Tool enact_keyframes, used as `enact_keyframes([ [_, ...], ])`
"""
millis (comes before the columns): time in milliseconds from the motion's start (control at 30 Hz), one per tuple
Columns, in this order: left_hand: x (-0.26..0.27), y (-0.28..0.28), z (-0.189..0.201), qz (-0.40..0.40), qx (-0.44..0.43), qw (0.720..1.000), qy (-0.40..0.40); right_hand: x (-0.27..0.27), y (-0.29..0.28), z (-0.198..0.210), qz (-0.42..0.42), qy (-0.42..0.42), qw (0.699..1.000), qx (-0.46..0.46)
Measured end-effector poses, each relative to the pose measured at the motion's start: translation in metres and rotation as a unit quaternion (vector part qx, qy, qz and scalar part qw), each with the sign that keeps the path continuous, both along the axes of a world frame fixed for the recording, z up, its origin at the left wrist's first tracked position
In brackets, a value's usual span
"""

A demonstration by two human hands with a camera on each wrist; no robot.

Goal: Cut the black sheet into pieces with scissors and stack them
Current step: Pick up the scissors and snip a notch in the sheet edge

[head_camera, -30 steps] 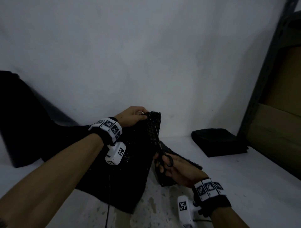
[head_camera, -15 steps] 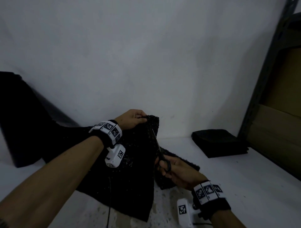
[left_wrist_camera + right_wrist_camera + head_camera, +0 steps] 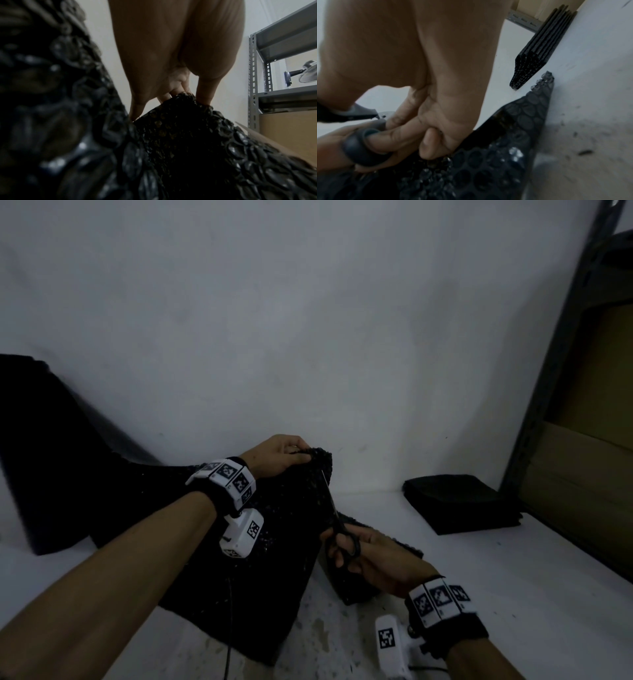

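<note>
A black bubble-wrap sheet (image 3: 274, 542) hangs lifted off the white floor. My left hand (image 3: 277, 453) pinches its raised top edge; in the left wrist view my fingertips (image 3: 204, 97) grip the sheet (image 3: 188, 142). My right hand (image 3: 373, 556) holds black-handled scissors (image 3: 342, 535), whose blades run up along the cut line towards the top edge. In the right wrist view my fingers go through the scissors' handle loop (image 3: 359, 147), with the cut strip (image 3: 513, 135) lying beneath. A stack of cut black pieces (image 3: 459, 501) lies at the right.
A large black roll of the sheet (image 3: 44, 453) leans on the white wall at the left. A grey metal shelf (image 3: 565, 371) with cardboard boxes (image 3: 596, 467) stands at the right. Bare white floor (image 3: 513, 570) lies between stack and hands.
The scissors have moved up along the sheet towards my left hand, and the blades have gone from spread to nearly together. My left hand has lowered slightly.
</note>
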State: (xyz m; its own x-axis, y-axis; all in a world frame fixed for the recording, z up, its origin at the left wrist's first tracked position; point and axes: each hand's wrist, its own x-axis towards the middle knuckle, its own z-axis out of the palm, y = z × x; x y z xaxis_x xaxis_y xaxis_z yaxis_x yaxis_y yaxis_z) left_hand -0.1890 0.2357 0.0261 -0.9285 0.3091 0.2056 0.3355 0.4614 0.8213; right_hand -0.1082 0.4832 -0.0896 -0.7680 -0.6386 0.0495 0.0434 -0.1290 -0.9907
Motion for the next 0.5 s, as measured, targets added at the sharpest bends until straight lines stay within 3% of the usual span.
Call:
enact_keyframes([
  [500, 0.008, 0.001, 0.005, 0.018, -0.027, 0.999, -0.004, 0.002, -0.002, 0.015, 0.013, -0.028, 0.999, -0.035],
])
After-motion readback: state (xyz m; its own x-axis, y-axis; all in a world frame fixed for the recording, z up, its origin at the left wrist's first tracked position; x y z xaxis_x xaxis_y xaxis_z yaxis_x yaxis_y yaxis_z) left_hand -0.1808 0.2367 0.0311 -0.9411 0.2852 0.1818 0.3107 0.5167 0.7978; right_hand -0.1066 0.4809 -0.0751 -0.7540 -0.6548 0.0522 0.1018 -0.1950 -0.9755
